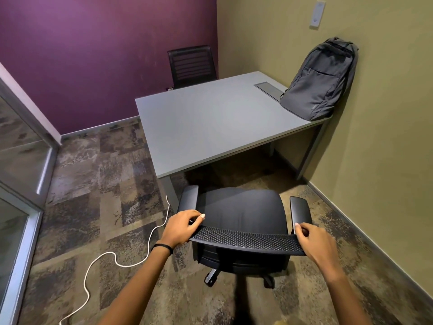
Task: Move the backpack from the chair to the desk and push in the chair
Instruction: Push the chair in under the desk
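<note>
A grey backpack (pixel 321 80) stands upright on the far right corner of the grey desk (pixel 206 123), leaning against the olive wall. A black office chair (pixel 243 212) with an empty seat stands just in front of the desk's near edge, its seat outside the desk. My left hand (pixel 182 228) grips the left end of the chair's mesh backrest top. The right end of the same backrest is held by my right hand (pixel 314 242). Both arms reach forward from the bottom of the view.
A second black chair (pixel 192 65) stands behind the desk by the purple wall. A white cable (pixel 121 261) snakes over the carpet to the left of the chair. A glass partition (pixel 18 160) runs along the left. The olive wall is close on the right.
</note>
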